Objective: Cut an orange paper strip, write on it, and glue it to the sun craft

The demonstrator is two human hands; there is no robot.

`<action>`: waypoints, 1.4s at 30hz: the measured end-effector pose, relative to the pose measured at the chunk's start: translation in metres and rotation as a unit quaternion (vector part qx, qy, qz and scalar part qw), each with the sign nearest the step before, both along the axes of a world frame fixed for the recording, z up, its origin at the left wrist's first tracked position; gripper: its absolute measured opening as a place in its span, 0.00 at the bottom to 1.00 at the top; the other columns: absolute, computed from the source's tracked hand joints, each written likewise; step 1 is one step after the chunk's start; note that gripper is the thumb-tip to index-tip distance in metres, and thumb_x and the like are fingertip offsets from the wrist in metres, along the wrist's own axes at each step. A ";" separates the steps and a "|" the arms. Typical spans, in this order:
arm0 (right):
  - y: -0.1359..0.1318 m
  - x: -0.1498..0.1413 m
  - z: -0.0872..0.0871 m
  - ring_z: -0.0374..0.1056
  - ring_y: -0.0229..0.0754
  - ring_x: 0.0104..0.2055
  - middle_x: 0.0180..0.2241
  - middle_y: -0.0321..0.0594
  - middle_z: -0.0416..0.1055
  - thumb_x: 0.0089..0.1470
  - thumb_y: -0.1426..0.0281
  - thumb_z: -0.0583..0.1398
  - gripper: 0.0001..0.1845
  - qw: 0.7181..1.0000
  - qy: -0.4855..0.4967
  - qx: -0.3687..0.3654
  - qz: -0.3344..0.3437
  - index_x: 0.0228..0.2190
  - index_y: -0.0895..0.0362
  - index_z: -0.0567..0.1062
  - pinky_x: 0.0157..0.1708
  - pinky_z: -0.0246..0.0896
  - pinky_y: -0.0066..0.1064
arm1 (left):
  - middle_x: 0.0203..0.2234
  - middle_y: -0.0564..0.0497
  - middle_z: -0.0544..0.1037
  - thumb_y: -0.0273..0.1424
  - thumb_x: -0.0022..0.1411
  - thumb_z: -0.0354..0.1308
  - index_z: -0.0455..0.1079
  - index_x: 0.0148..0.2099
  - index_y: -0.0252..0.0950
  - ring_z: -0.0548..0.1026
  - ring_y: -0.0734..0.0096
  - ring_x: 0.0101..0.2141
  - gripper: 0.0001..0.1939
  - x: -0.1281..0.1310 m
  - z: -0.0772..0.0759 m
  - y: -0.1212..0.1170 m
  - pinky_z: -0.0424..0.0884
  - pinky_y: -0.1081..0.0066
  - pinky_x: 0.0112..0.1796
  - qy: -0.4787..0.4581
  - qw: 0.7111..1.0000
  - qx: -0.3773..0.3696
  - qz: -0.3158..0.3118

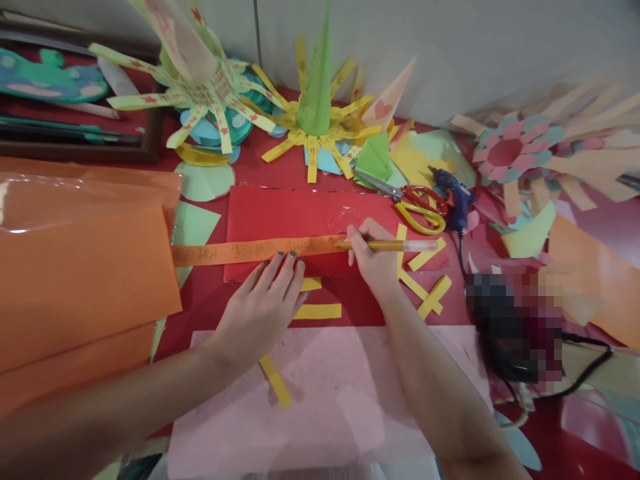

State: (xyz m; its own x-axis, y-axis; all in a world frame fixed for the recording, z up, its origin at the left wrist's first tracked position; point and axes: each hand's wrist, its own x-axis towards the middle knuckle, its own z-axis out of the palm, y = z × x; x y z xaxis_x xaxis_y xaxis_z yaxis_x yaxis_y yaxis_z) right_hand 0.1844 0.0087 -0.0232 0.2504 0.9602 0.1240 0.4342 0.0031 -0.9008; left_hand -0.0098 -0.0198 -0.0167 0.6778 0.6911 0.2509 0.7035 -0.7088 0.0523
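Observation:
An orange paper strip (220, 253) with handwriting along it lies across a red board (285, 210). My left hand (267, 293) rests flat with fingers stretched out, its fingertips touching the strip's lower edge. A golden pen (385, 245) with a clear end is gripped in my right hand (377, 257), its tip on the strip near the right end. Yellow paper strips (317, 311) lie below the board, and more are scattered right of my right hand. Scissors (417, 203) with red and yellow handles lie just beyond it.
Orange sheets (85, 280) cover the left side. Paper cone flowers (315, 100) stand at the back against the wall. A blue glue gun (453, 200) with a cord lies right of the scissors. Pink paper (320, 400) spreads in front; a blurred dark object (510, 327) sits right.

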 end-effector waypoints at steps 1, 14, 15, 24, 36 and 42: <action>0.000 0.000 0.000 0.52 0.29 0.13 0.09 0.25 0.55 0.53 0.67 0.55 0.19 1.000 0.000 -0.003 0.011 0.15 0.55 0.56 0.17 0.49 0.24 | 0.47 0.39 0.74 0.31 0.64 0.47 0.66 0.54 0.30 0.73 0.54 0.47 0.19 0.000 0.000 0.000 0.72 0.60 0.44 0.001 1.000 0.002 0.000; 0.002 0.002 -0.001 0.57 0.30 0.13 0.10 0.26 0.56 0.56 0.63 0.53 0.17 0.996 0.073 0.025 -0.038 0.19 0.55 0.63 0.18 0.54 0.24 | 0.46 0.39 0.75 0.31 0.64 0.46 0.67 0.52 0.29 0.73 0.55 0.47 0.18 0.001 0.001 0.001 0.72 0.61 0.43 0.006 1.000 0.014 -0.004; 0.001 0.001 0.000 0.58 0.30 0.13 0.10 0.26 0.56 0.57 0.62 0.52 0.17 0.996 0.072 0.032 -0.041 0.19 0.55 0.64 0.18 0.56 0.24 | 0.45 0.39 0.75 0.31 0.64 0.47 0.68 0.52 0.29 0.73 0.55 0.47 0.18 0.001 0.001 0.001 0.72 0.61 0.44 0.006 1.000 0.016 -0.005; 0.001 -0.008 -0.002 0.66 0.32 0.19 0.17 0.27 0.65 0.48 0.64 0.61 0.11 0.988 0.069 0.100 -0.092 0.25 0.54 0.65 0.22 0.61 0.25 | 0.46 0.38 0.75 0.32 0.64 0.47 0.68 0.51 0.29 0.74 0.57 0.46 0.18 0.001 -0.001 -0.001 0.73 0.63 0.42 -0.001 1.000 0.023 -0.004; 0.006 0.000 -0.004 0.57 0.29 0.13 0.09 0.25 0.56 0.53 0.61 0.58 0.21 0.998 0.039 0.028 -0.031 0.16 0.54 0.56 0.18 0.55 0.22 | 0.44 0.38 0.76 0.31 0.64 0.48 0.70 0.48 0.26 0.75 0.57 0.43 0.17 0.002 0.000 0.000 0.74 0.64 0.40 0.021 0.995 0.092 -0.018; 0.006 0.001 -0.006 0.60 0.31 0.14 0.09 0.24 0.53 0.52 0.64 0.57 0.20 0.998 0.027 0.035 -0.039 0.16 0.54 0.55 0.18 0.57 0.23 | 0.43 0.38 0.76 0.30 0.63 0.49 0.70 0.48 0.25 0.76 0.58 0.42 0.17 0.002 0.002 0.000 0.74 0.65 0.39 0.024 0.994 0.107 -0.027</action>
